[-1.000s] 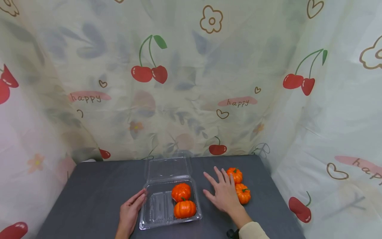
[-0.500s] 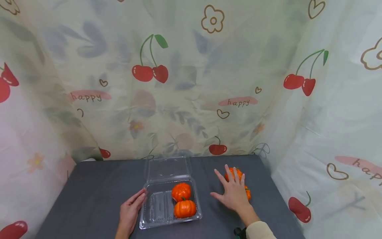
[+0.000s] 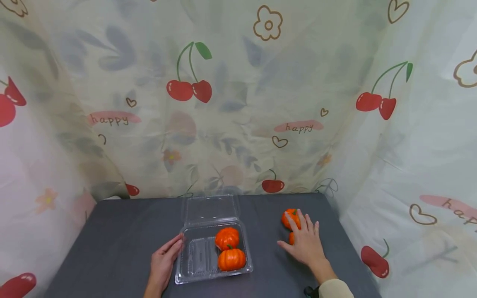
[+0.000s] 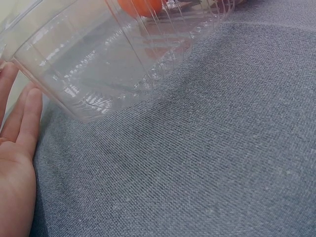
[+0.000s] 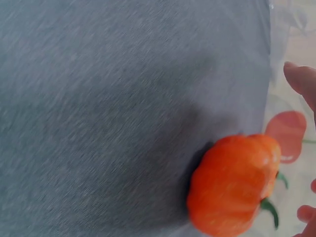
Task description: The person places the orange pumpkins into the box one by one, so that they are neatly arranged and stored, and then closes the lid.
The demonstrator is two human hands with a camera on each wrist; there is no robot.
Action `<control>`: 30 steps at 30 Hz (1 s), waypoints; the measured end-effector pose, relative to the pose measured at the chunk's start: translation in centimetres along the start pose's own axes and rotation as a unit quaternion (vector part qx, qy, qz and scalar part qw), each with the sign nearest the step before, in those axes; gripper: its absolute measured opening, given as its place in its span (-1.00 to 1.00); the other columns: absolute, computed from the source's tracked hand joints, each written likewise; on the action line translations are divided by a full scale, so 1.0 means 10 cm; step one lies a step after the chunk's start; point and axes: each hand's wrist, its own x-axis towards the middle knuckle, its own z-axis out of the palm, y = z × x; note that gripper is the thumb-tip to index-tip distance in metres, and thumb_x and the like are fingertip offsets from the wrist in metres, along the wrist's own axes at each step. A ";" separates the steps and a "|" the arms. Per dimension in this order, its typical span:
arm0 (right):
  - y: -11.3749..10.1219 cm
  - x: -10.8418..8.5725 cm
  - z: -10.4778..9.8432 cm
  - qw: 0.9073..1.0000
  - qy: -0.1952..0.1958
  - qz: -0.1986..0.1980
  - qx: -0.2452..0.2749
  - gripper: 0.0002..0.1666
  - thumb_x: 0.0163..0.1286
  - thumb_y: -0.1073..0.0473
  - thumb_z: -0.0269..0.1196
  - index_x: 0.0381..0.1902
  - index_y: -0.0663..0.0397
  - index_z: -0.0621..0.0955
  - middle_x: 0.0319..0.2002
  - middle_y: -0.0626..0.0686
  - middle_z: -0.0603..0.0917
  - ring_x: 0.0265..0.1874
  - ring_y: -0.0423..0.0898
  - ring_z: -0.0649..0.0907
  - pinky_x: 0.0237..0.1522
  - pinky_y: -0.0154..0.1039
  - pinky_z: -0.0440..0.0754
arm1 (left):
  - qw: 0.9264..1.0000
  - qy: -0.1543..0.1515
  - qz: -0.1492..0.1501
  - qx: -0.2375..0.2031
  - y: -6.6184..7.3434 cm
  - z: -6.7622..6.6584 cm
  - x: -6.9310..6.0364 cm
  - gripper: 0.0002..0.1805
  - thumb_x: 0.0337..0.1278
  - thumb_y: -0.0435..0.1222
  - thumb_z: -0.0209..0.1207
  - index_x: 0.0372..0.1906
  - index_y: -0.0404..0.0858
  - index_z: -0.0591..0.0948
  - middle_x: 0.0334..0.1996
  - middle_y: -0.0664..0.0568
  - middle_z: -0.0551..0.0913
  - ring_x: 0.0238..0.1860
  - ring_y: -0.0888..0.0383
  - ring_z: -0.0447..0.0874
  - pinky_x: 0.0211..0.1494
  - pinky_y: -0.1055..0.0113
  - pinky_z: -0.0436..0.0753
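Observation:
A clear plastic clamshell container lies with its lid folded back. Two small orange pumpkins sit in its right half, one pumpkin behind the other pumpkin. At the container's left rim, my left hand pinches the edge; the left wrist view shows its fingers against the clear wall. My right hand hovers with spread fingers over two more pumpkins. The farther pumpkin is partly covered; the nearer pumpkin is mostly hidden. In the right wrist view, an orange pumpkin stands below the fingers.
A dark grey cloth covers the table. Patterned curtains close off the back and both sides. A small black object shows beside the right sleeve.
My right hand has moved rightward across the two loose pumpkins, with its fingers still spread. The left hand and the container have stayed in place.

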 end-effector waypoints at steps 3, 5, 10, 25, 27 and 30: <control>0.08 -0.03 0.02 1.000 -0.001 0.009 0.002 0.18 0.12 -0.44 0.43 0.59 -0.19 0.25 0.57 0.33 0.17 0.49 0.45 0.25 0.45 0.62 0.07 | 1.000 0.001 0.002 0.003 0.01 0.00 0.01 -0.31 0.07 -0.20 0.49 0.29 -0.40 0.57 -0.15 0.37 0.81 -0.01 0.39 0.78 0.13 0.43 0.75; 0.12 -0.05 0.03 1.000 -0.005 0.017 0.004 0.20 0.13 -0.44 0.42 0.60 -0.15 0.21 0.56 0.36 0.17 0.47 0.47 0.27 0.44 0.62 0.10 | 1.000 0.001 0.005 0.001 0.01 0.00 0.01 -0.31 0.07 -0.20 0.49 0.29 -0.41 0.57 -0.15 0.36 0.82 -0.01 0.39 0.78 0.13 0.43 0.75; 0.21 -0.10 0.04 0.999 -0.014 0.042 0.021 0.22 0.19 -0.41 0.39 0.61 0.00 0.16 0.54 0.40 0.18 0.44 0.48 0.29 0.38 0.55 0.29 | 1.000 -0.002 0.007 -0.002 0.01 -0.01 0.02 -0.32 0.09 -0.23 0.48 0.30 -0.43 0.56 -0.15 0.36 0.82 0.00 0.39 0.78 0.14 0.42 0.75; 0.50 -0.22 0.15 0.994 -0.037 0.080 0.072 0.06 0.49 -0.44 0.04 0.59 0.21 0.13 0.42 0.40 0.37 0.28 0.42 0.42 0.31 0.37 0.45 | 1.000 -0.001 0.006 -0.001 0.00 0.01 -0.02 -0.41 0.18 -0.30 0.42 0.29 -0.43 0.57 -0.17 0.36 0.82 -0.02 0.40 0.78 0.13 0.43 0.75; 0.52 -0.23 0.16 0.992 -0.050 0.088 0.075 0.08 0.49 -0.48 -0.02 0.58 0.23 0.13 0.40 0.42 0.39 0.28 0.42 0.42 0.33 0.37 0.43 | 1.000 -0.001 0.007 -0.002 0.01 0.01 -0.02 -0.40 0.18 -0.29 0.42 0.29 -0.43 0.57 -0.17 0.35 0.82 -0.02 0.40 0.78 0.13 0.44 0.75; 0.55 -0.25 0.19 0.990 -0.068 0.099 0.079 0.10 0.49 -0.51 -0.07 0.58 0.26 0.13 0.39 0.43 0.41 0.28 0.43 0.41 0.34 0.37 0.41 | 1.000 -0.003 0.007 -0.004 0.01 0.01 -0.02 -0.40 0.19 -0.30 0.41 0.30 -0.44 0.56 -0.17 0.34 0.82 -0.01 0.39 0.78 0.13 0.43 0.75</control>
